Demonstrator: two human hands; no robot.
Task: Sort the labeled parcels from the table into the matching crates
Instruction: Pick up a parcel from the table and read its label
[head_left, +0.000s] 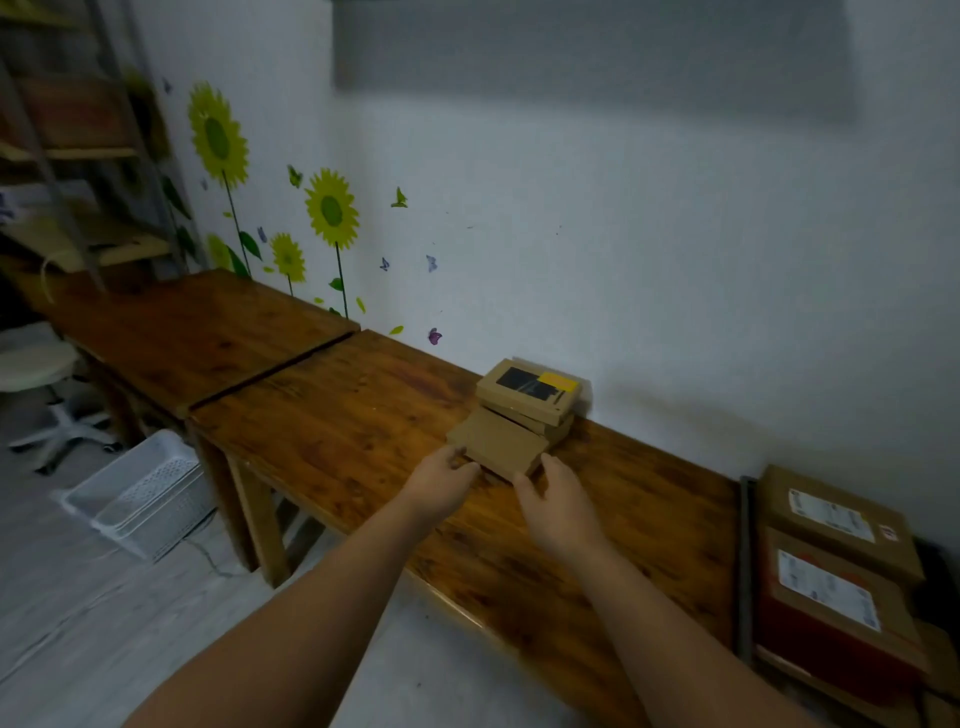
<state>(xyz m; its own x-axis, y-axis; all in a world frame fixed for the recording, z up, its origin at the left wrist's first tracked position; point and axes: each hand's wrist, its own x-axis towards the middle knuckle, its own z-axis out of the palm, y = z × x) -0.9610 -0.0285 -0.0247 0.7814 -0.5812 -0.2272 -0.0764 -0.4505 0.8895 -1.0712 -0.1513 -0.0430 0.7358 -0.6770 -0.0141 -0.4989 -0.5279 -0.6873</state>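
Two bare forearms reach forward from the bottom edge over the near side of the wooden table (363, 415). The left hand (441, 480) curls its fingers round the near left corner of a flat cardboard parcel (496, 441), and the right hand (558, 506) pinches the near right corner, thumb on the front edge and fingers along the side, so both hands grip the same parcel. The parcel sits on the tabletop close to the wall, slightly tilted, with its far edge against a small stack of parcels (530, 402). The top box of that stack carries a black and yellow label, and the stack itself stands just beside the wall. At the right end of the table, lower down, two labelled parcels (831, 519) with white stickers lie on a red crate (810, 629); whether they sit inside it or on top cannot be told. To the left, on the floor beside the table leg, white plastic crates (140, 493) are nested together. A second table (197, 332) butts against the first farther left, with a white stool (36, 364) next to it. Beyond stand blurred shelves (78, 156), sunflower stickers (218, 135) on the white wall, and a grey panel (592, 52) above.
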